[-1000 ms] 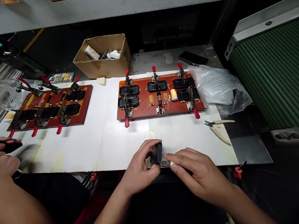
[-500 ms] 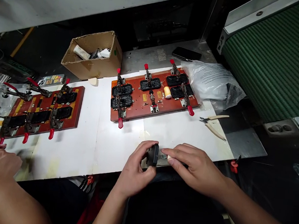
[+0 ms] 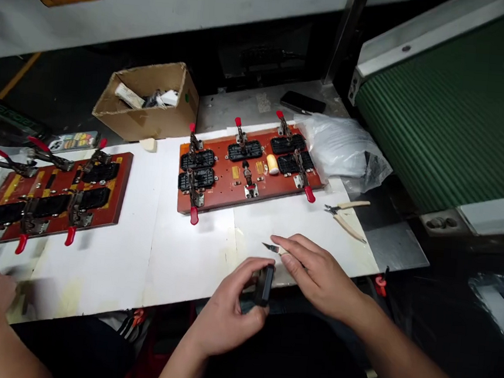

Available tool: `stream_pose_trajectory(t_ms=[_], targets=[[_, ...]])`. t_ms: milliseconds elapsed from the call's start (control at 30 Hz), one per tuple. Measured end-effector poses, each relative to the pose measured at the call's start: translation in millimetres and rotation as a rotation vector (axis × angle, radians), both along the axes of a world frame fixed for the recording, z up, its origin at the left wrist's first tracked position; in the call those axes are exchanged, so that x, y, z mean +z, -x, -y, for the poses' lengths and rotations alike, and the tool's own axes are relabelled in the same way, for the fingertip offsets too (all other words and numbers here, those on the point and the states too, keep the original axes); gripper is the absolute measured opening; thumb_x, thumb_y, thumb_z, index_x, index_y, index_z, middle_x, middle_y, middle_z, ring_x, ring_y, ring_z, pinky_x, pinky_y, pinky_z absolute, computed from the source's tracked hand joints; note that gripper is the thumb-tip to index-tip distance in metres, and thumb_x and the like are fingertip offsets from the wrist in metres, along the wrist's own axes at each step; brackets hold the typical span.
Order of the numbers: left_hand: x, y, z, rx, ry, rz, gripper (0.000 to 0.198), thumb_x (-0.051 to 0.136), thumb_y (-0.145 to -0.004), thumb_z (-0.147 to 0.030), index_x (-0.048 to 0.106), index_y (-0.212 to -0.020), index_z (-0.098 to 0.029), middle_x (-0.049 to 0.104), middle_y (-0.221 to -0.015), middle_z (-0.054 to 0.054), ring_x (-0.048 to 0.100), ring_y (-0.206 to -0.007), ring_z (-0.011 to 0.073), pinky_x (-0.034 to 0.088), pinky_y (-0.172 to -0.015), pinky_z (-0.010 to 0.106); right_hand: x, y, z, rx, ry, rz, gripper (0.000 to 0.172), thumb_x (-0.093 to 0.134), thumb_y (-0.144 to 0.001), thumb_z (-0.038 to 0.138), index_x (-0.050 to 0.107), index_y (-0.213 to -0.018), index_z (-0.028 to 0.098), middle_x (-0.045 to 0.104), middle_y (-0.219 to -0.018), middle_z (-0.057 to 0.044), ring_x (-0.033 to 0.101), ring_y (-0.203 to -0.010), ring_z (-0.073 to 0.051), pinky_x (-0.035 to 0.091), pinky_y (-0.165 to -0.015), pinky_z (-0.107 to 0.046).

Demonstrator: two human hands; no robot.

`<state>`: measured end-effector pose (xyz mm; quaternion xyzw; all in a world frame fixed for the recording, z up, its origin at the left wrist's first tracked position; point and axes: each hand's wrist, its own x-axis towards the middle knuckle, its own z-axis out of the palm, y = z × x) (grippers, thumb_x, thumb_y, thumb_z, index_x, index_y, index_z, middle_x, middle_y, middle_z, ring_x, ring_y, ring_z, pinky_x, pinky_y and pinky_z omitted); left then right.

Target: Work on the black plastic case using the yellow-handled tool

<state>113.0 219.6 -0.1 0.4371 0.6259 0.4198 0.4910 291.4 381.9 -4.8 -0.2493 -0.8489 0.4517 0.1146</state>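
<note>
Two bare hands work at the lower centre of the frame. Left hand (image 3: 227, 313) pinches a small black part (image 3: 264, 284) between thumb and fingers, at the white desk (image 3: 109, 253) edge. Right hand (image 3: 315, 274) closes its grip on a small blade (image 3: 272, 248) just above. Behind lies a red clamp board (image 3: 247, 171); a green conveyor (image 3: 443, 117) fills the upper right.

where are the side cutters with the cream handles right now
In the head view the side cutters lie on the white sheet's right end, just right of the nearer red fixture board and below the plastic bag, untouched.
</note>
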Motion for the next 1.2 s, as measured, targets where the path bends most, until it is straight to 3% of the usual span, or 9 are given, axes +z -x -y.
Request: stream_pose_trajectory(t_ms=[133,233,433,533,600,733,833,967,1200], targets=[[-2.1,12,-2,0.183,0.234,-0.136,0.077,0.070,-0.091,-0.046,0.041,-0.159,-0.027,0.066,-0.136,0.012,0.068,-0.114,0.0261,0.054,-0.108,0.046,-25.9,-14,-20,-0.159,-0.258,0.141,0.046,0.039,-0.111,0.032,0.054,-0.151,0.016,0.063,-0.137,-0.015,0.060,-0.127,-0.032,0.053,-0.108,-0.055],[-11.2,22,-7,0.354,0.263,-0.343,0.087,0.067,-0.092,-0.059,0.032,-0.164,-0.023,0.068,-0.129,0.015,0.072,-0.102,0.0283,0.060,-0.093,0.047,-9.3,-6,-41,-0.169,-0.372,0.069,0.039,0.044,-0.110,0.034,0.058,-0.144,0.020,0.059,-0.144,-0.013,0.057,-0.133,-0.030,0.052,-0.112,-0.051],[-24.0,36,-2,0.293,-0.020,-0.741,0.076,0.063,-0.099,-0.038,0.026,-0.164,-0.023,0.054,-0.154,0.023,0.065,-0.133,0.0356,0.060,-0.103,0.056,54.6,109,-108,-0.062,-0.497,0.235,0.031,0.047,-0.108,0.029,0.071,-0.129,0.022,0.070,-0.125,-0.010,0.067,-0.117,-0.027,0.053,-0.102,-0.042],[-33.9,42,0,0.166,-0.083,-0.860,0.091,0.073,-0.092,-0.033,0.020,-0.166,-0.026,0.037,-0.170,0.022,0.038,-0.158,0.0415,0.045,-0.120,0.069,53.8,158,-150,-0.103,-0.451,0.340,0.025,0.064,-0.098,0.026,0.075,-0.120,0.018,0.070,-0.120,-0.016,0.070,-0.106,-0.032,0.054,-0.096,-0.045],[-44.2,42,0,0.065,-0.099,-0.894,0.094,0.076,-0.089,-0.029,0.021,-0.166,-0.026,0.032,-0.173,0.020,0.028,-0.162,0.0419,0.034,-0.126,0.073,45.1,165,-160,-0.101,-0.429,0.385,0.027,0.073,-0.090,0.023,0.075,-0.116,0.016,0.068,-0.115,-0.018,0.071,-0.100,-0.034,0.054,-0.093,-0.047],[-61.0,35,0,0.104,-0.130,-0.902,0.081,0.070,-0.095,-0.034,0.027,-0.163,-0.021,0.040,-0.168,0.019,0.033,-0.161,0.0364,0.029,-0.131,0.068,21.6,121,-118,-0.050,-0.403,0.328,0.038,0.066,-0.096,0.027,0.059,-0.133,0.021,0.065,-0.117,-0.011,0.068,-0.101,-0.027,0.056,-0.092,-0.041],[-63.4,33,-1,0.128,-0.122,-0.868,0.089,0.080,-0.087,-0.042,0.034,-0.161,-0.022,0.046,-0.161,0.017,0.036,-0.158,0.0376,0.029,-0.132,0.064,-2.5,78,-61,-0.033,-0.070,0.075,0.048,0.065,-0.099,0.033,0.045,-0.141,0.022,0.063,-0.111,-0.006,0.068,-0.092,-0.020,0.061,-0.081,-0.033],[-62.8,36,-4,0.126,-0.097,-0.861,0.090,0.081,-0.085,-0.050,0.039,-0.159,-0.020,0.047,-0.158,0.017,0.036,-0.156,0.0383,0.028,-0.133,0.063,-38.1,60,3,0.008,-0.039,-0.034,0.025,0.062,-0.103,0.028,0.063,-0.127,0.025,0.061,-0.123,-0.010,0.064,-0.114,-0.024,0.056,-0.102,-0.043],[-63.9,40,-5,0.112,-0.102,-0.833,0.090,0.079,-0.086,-0.049,0.038,-0.160,-0.019,0.049,-0.159,0.015,0.036,-0.156,0.0364,0.026,-0.134,0.059,-46.8,67,15,-0.027,-0.119,-0.034,0.023,0.061,-0.104,0.022,0.063,-0.126,0.028,0.067,-0.123,-0.007,0.063,-0.117,-0.025,0.056,-0.099,-0.041]])
